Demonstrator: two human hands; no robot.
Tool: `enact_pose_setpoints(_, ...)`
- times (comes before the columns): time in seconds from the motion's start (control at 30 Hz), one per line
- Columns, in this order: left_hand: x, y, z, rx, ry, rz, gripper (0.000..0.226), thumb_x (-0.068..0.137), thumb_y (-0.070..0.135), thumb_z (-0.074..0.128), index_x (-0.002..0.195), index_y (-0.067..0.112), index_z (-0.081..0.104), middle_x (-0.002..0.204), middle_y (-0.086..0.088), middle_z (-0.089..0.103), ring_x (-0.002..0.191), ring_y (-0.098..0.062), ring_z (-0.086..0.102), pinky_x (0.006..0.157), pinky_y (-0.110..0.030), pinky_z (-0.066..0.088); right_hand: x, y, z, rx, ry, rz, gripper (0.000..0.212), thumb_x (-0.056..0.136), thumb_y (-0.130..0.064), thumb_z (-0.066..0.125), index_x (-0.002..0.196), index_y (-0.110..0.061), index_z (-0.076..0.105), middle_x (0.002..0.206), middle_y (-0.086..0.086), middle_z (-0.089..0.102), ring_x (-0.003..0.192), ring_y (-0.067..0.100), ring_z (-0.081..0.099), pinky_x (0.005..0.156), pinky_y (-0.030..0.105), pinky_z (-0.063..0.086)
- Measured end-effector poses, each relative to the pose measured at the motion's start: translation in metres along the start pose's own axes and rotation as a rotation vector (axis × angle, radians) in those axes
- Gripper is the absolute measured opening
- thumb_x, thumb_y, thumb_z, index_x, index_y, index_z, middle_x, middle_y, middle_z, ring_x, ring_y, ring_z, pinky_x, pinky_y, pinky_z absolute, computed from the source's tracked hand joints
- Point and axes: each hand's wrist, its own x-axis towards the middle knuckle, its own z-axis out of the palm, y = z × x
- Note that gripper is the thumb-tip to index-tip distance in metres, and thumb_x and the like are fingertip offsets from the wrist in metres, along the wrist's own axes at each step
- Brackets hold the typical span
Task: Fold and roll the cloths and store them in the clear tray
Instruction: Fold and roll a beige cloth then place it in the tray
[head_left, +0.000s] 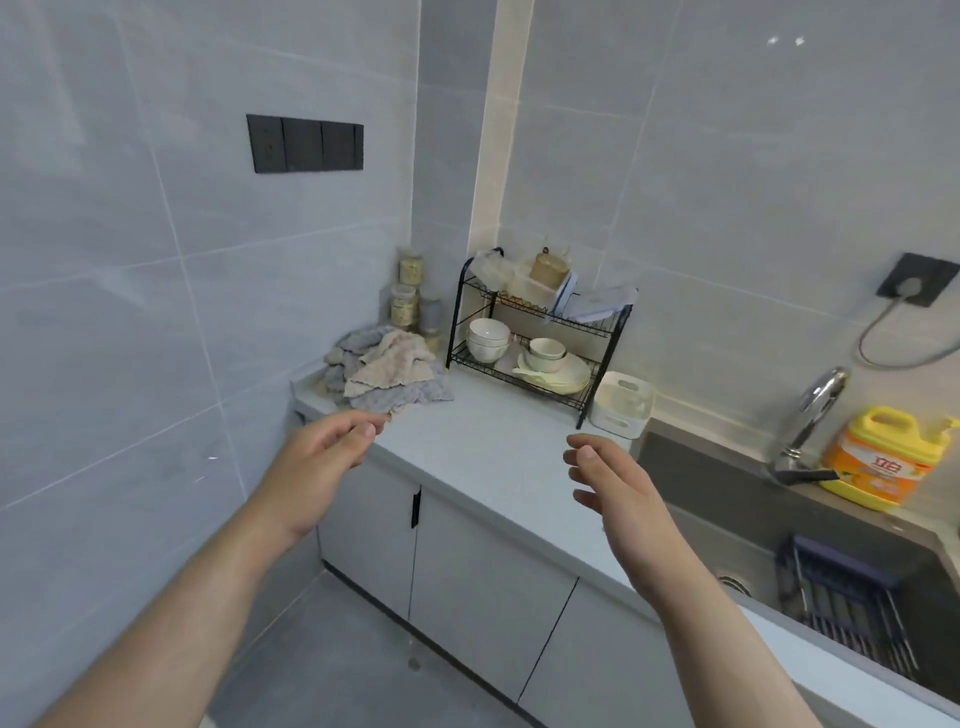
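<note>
A loose heap of cloths (387, 369), grey and beige, lies in the far left corner of the grey countertop (488, 441). A pale translucent tray (621, 406) with handle slots stands beside the dish rack, near the sink's corner. My left hand (324, 460) hovers just in front of the heap, fingers apart and holding nothing. My right hand (610, 483) is raised over the counter's front edge, below the tray, also with spread fingers and nothing in it.
A black two-tier dish rack (540, 338) with bowls and plates stands behind the tray. Jars (410, 296) line the corner. To the right are a dark sink (779, 525), a tap (815, 415) and a yellow detergent bottle (883, 457).
</note>
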Motion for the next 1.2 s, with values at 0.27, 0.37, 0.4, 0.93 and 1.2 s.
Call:
enact_pose_setpoints(0.27,0.131,-0.045,-0.008,0.092,0.090,-0.110,0.041,0.077,0.050,0.054,0.108,0.027,0.070,0.110,0.008,0.070,0.107,-0.017,0.062,0.102,-0.045,0.047,0.159,0.023,0.034,0.063,-0.031,0.041,0.025,0.099,-0.038,0.047,0.120,-0.034,0.060,0.120,-0.011,0.061,0.108,0.012,0.059,0.104,0.047,0.043)
enact_pose_setpoints(0.37,0.173,-0.061,-0.013,0.087,0.097,-0.146,0.036,0.079,0.048,0.052,0.105,0.031,0.070,0.109,0.009,0.070,0.105,-0.015,0.063,0.101,-0.045,0.048,0.213,0.024,0.055,0.083,-0.060,0.050,0.025,0.097,-0.037,0.049,0.119,-0.033,0.060,0.119,-0.010,0.062,0.108,0.015,0.059,0.102,0.046,0.045)
enact_pose_setpoints(0.4,0.186,-0.065,-0.016,0.084,0.097,-0.160,0.035,0.078,0.049,0.053,0.104,0.032,0.071,0.108,0.009,0.070,0.105,-0.015,0.063,0.101,-0.045,0.048,0.230,0.024,0.063,0.088,-0.069,0.061,0.025,0.097,-0.036,0.050,0.119,-0.031,0.060,0.118,-0.009,0.062,0.108,0.017,0.059,0.101,0.045,0.046)
enact_pose_setpoints(0.93,0.506,-0.203,-0.066,0.330,-0.214,-0.281,0.027,0.083,0.049,0.050,0.088,0.030,0.068,0.087,0.014,0.068,0.091,-0.015,0.064,0.099,-0.051,0.047,0.455,0.079,0.224,0.020,0.038,0.430,0.022,0.094,-0.019,0.054,0.114,-0.013,0.060,0.097,0.004,0.059,0.084,0.018,0.054,0.086,0.041,0.053)
enact_pose_setpoints(1.2,0.579,-0.299,-0.038,0.582,-0.352,-0.272,0.033,0.086,0.020,0.062,0.115,0.005,0.060,0.112,-0.014,0.064,0.098,-0.026,0.061,0.084,-0.038,0.047,0.524,0.133,0.287,-0.004,0.061,0.580,0.027,0.092,-0.015,0.054,0.112,0.002,0.059,0.087,0.005,0.056,0.075,0.021,0.047,0.069,0.035,0.043)
